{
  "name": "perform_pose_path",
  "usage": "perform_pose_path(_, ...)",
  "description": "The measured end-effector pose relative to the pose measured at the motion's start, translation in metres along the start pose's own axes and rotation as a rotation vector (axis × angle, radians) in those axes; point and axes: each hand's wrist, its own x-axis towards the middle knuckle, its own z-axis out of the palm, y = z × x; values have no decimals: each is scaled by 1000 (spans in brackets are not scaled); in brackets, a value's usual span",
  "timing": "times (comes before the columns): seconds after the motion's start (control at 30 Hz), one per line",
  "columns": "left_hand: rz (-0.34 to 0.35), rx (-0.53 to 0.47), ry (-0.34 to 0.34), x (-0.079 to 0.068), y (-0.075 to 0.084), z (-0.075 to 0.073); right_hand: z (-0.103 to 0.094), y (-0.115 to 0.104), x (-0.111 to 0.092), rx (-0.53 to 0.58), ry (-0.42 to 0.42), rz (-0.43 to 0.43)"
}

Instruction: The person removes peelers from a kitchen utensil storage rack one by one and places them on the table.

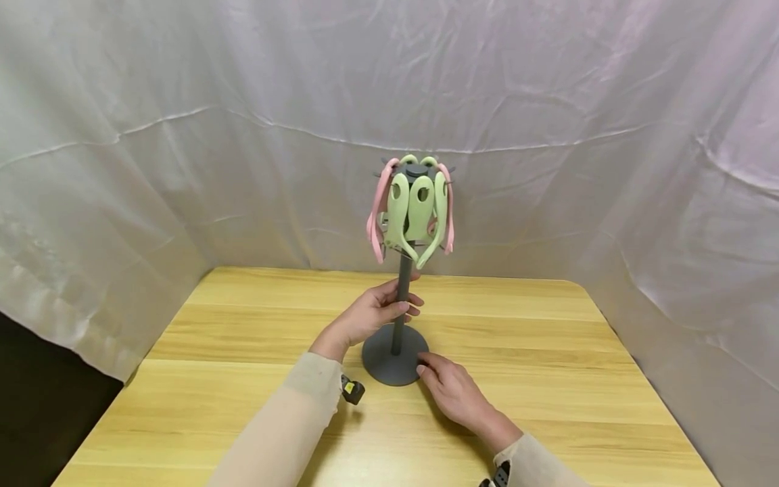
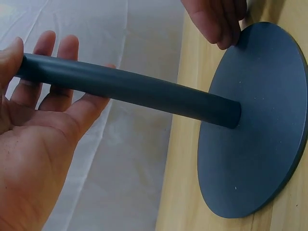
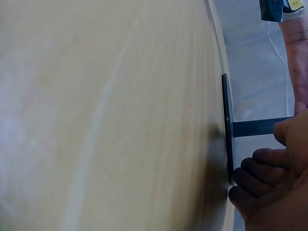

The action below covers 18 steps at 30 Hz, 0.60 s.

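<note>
A dark grey stand (image 1: 394, 368) stands upright on the table, with a round flat base and a slim pole (image 2: 130, 89). From hooks round its top hang several curved, long-handled pieces, light green (image 1: 420, 210) and pink (image 1: 379, 210), with holes in their upper ends. My left hand (image 1: 368, 312) grips the pole below them, thumb on the near side and fingers behind it. Beside the right edge of the base (image 2: 260, 120), my right hand (image 1: 453, 389) touches the rim with loosely bent fingertips (image 3: 243, 192). The lower ends of some hanging pieces are hidden behind others.
The wood-grain table (image 1: 243, 352) reaches back to a pale hanging cloth (image 1: 292, 203) that encloses it at the back and sides. A small black camera (image 1: 351, 390) sits at my left wrist. A dark gap (image 1: 49, 399) shows beyond the table's left edge.
</note>
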Motion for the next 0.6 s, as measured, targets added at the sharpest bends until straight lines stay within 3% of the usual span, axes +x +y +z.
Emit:
perform_pose_path(0.33,2,26,-7,0,-1,-1,0,-1,1,-12,7,-4)
perform_pose_path(0.6,0,18,-9,0,-1,-2,-3,-3,3,10,28,45)
